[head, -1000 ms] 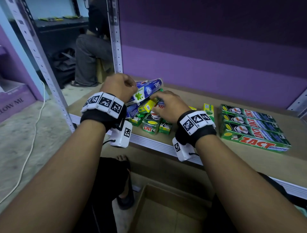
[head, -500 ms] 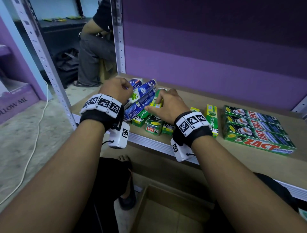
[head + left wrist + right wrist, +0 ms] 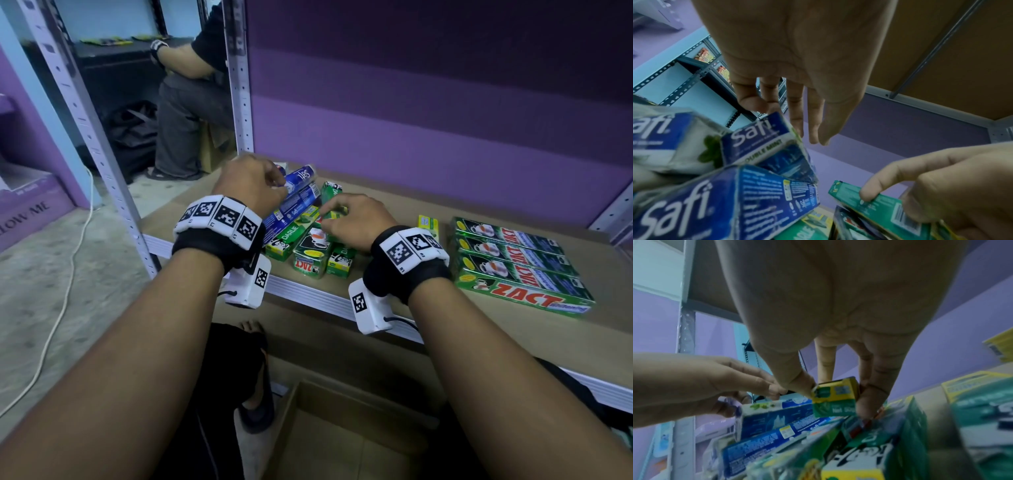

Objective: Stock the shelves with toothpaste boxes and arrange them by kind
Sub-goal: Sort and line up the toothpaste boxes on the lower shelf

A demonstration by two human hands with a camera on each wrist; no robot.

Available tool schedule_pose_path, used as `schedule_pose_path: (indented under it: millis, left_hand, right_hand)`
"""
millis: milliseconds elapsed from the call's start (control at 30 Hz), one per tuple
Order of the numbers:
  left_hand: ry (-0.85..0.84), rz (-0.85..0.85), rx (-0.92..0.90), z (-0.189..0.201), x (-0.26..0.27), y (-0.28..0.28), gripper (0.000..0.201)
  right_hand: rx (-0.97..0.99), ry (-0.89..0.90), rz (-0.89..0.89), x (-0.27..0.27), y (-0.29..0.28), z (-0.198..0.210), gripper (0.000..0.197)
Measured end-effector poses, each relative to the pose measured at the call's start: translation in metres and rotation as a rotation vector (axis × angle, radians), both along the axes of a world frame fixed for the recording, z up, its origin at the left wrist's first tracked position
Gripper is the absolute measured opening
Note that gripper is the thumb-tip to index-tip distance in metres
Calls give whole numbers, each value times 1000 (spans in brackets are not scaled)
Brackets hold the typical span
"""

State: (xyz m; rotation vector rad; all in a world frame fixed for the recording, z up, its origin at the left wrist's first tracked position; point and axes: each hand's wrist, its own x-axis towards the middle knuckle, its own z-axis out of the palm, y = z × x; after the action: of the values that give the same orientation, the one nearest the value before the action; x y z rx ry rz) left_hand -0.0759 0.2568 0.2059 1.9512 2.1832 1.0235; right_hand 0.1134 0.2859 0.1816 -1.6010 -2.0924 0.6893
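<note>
Right hand (image 3: 838, 305) fingers (image 3: 871, 395) pinched a small green-and-yellow cardboard toothpaste box (image 3: 835, 396). Left hand (image 3: 250, 185) fingers (image 3: 795, 116) hung relaxed just above blue Safi cartons (image 3: 760, 138), gripping nothing.

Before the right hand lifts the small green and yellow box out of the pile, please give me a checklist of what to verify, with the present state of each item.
1. Right hand pinches the small green and yellow box between thumb and fingers: ok.
2. Left hand on the blue Safi boxes: ok; firmness of hold: cannot tell.
3. Pile sorted by kind: not ok, blue and green mixed.
4. Zact row at right is tidy: ok.
5. Bare shelf behind the pile: ok.
</note>
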Motion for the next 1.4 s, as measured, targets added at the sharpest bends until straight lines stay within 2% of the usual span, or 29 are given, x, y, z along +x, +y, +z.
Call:
schedule_pose_path:
  millis: [133,300,500,667,900,1000,1133,1267,1400]
  left_hand:
    - [93,-13,5,1,11,-1,18]
    - [82,-74,-21,3,28,-7,17]
    - [23,-164,-209,-5,47,-9,10]
    - [96,-138,-425,-18,55,0,41]
    - [214,-113,-505,-24,64,7,66]
    - [217,-110,-489,-25,66,8,64]
    - [233,-90,-476,-24,68,8,51]
    - [225,-76,-490,-23,65,10,50]
    - [179,-64,-490,-22,61,10,49]
  right_hand:
    - [-27,48,-9,16,-7,7,18]
    - [-26,57,-60,43,-14,17,15]
    - [-54,-22,-96,66,-19,22,19]
    - [-86,-90,-95,67,-20,17,20]
    - [-77,-212,-54,63,-21,11,22]
    - [-114,-217,-53,62,-20,10,32]
    - [-70,-280,-10,64,-23,13,36]
    - [-48,-180,-78,68,-19,15,44]
    - [-29,-163,-102,74,-18,20,29]
